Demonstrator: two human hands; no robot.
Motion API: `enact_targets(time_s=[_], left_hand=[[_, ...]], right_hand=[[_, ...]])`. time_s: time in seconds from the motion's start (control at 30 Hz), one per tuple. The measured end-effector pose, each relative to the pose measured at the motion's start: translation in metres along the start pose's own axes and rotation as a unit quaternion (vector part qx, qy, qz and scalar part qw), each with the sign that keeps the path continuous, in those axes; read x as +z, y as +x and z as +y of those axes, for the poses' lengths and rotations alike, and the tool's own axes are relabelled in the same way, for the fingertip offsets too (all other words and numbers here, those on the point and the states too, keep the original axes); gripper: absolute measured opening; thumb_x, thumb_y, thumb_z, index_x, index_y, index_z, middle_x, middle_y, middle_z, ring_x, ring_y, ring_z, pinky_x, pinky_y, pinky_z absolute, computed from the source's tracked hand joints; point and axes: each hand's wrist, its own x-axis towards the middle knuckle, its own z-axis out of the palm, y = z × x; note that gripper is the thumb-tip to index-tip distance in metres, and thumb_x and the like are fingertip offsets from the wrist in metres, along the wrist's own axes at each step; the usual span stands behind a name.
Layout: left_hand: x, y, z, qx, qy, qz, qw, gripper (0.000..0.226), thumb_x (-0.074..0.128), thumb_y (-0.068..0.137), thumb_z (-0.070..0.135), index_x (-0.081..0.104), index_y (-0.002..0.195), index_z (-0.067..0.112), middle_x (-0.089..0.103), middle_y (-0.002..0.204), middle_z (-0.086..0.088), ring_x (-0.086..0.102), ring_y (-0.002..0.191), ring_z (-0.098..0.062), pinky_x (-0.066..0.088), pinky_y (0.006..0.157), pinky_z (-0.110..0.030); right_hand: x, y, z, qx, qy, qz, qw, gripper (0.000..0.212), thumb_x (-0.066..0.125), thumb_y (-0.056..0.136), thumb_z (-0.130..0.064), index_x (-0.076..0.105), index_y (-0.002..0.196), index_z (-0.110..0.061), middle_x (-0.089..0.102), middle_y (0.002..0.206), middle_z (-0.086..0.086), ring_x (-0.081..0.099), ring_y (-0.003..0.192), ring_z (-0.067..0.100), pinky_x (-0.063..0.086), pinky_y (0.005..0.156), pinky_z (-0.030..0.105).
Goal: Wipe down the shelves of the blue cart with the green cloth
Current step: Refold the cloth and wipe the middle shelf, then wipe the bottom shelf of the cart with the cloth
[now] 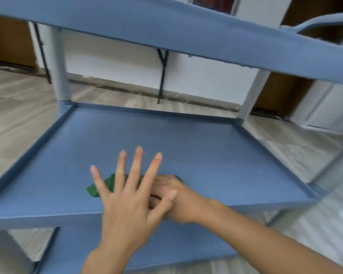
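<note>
Head view shows your left hand (127, 204) spread wide above the front of the blue cart's (166, 32) middle shelf (206, 155) — fingers straight, splayed, holding nothing. Beneath it, your right hand (178, 200) lies on the green cloth (105, 184), bunched on that shelf near its front edge — its fingers are hidden, so whether they grip or merely press cannot be told.
</note>
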Motion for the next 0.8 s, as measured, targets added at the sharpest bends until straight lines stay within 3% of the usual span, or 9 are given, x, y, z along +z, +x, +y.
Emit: enact_targets(time_s=[0.03,0.1,0.2,0.3,0.47,0.53,0.6,0.7,0.8], left_hand=[[0.003,-0.002,0.001,-0.008,0.006,-0.024,1.0,0.076,0.02,0.094,0.076,0.03,0.157,0.034,0.028,0.165,-0.006,0.022,0.152,-0.035,0.0,0.111,-0.077],[0.008,-0.006,0.0,-0.029,0.017,-0.068,0.997,0.078,0.02,0.093,0.076,0.034,0.156,0.032,0.031,0.163,-0.009,0.026,0.149,-0.039,0.001,0.112,-0.077],[0.017,-0.013,-0.001,-0.036,0.048,-0.119,0.991,0.081,0.025,0.089,0.074,0.041,0.153,0.027,0.037,0.159,-0.015,0.032,0.146,-0.042,0.007,0.11,-0.078],[0.034,-0.016,-0.008,-0.026,0.05,-0.125,0.991,0.08,0.023,0.092,0.073,0.042,0.152,0.024,0.028,0.163,-0.015,0.022,0.15,-0.042,0.018,0.107,-0.079],[0.069,-0.031,0.023,-0.005,0.027,-0.006,1.0,0.081,0.027,0.093,0.074,0.039,0.154,0.023,0.015,0.168,-0.01,0.01,0.153,-0.038,0.023,0.109,-0.077],[0.088,-0.043,0.059,0.028,0.001,0.049,0.998,0.078,0.029,0.093,0.074,0.034,0.156,0.028,0.018,0.167,-0.012,0.011,0.153,-0.039,0.017,0.112,-0.076],[0.113,-0.066,0.092,0.075,0.008,0.069,0.995,0.076,0.034,0.094,0.071,0.032,0.157,0.028,0.015,0.167,-0.013,0.011,0.153,-0.039,0.007,0.117,-0.07],[0.154,-0.127,0.128,0.09,-0.023,0.008,0.996,0.073,0.044,0.095,0.059,0.028,0.158,0.026,0.01,0.168,-0.015,0.011,0.154,-0.037,0.011,0.119,-0.066],[0.188,-0.184,0.146,0.055,-0.054,-0.153,0.985,0.071,0.042,0.095,0.051,0.027,0.158,0.024,0.012,0.168,-0.011,0.015,0.153,-0.034,0.02,0.119,-0.063]], right_hand=[[0.002,-0.013,0.009,-0.012,-0.015,0.031,0.999,0.04,0.061,0.101,-0.013,0.059,0.14,-0.014,0.063,0.141,0.009,0.055,0.125,0.013,0.034,0.112,0.012],[-0.003,-0.042,0.052,0.015,-0.06,0.048,0.997,0.038,0.055,0.105,-0.023,0.059,0.143,-0.018,0.059,0.147,0.003,0.053,0.136,0.02,0.035,0.118,0.034],[-0.033,-0.117,0.106,0.09,-0.093,0.079,0.988,0.039,0.051,0.107,-0.03,0.056,0.145,-0.024,0.058,0.147,-0.002,0.049,0.14,0.014,0.031,0.121,0.032],[-0.06,-0.18,0.164,0.177,-0.135,0.099,0.97,0.04,0.05,0.107,-0.031,0.055,0.146,-0.025,0.056,0.149,-0.005,0.048,0.142,0.013,0.032,0.121,0.035],[-0.075,-0.242,0.23,0.233,-0.162,0.169,0.944,0.037,0.057,0.103,-0.02,0.061,0.139,-0.014,0.064,0.14,0.005,0.058,0.132,0.023,0.037,0.115,0.028],[-0.065,-0.245,0.239,0.218,-0.158,0.219,0.938,0.034,0.062,0.1,-0.025,0.067,0.132,-0.013,0.068,0.133,0.006,0.063,0.124,0.021,0.035,0.105,0.016],[-0.056,-0.243,0.245,0.197,-0.154,0.275,0.928,0.032,0.067,0.097,-0.028,0.072,0.126,-0.015,0.072,0.127,0.006,0.067,0.117,0.021,0.038,0.097,0.016],[-0.042,-0.247,0.244,0.158,-0.145,0.34,0.916,0.029,0.066,0.099,-0.03,0.074,0.124,-0.018,0.074,0.122,0.006,0.07,0.112,0.025,0.045,0.097,0.026],[-0.018,-0.269,0.234,0.12,-0.116,0.427,0.889,0.032,0.055,0.105,-0.037,0.071,0.128,-0.023,0.073,0.12,-0.001,0.067,0.105,0.019,0.051,0.098,0.033]])
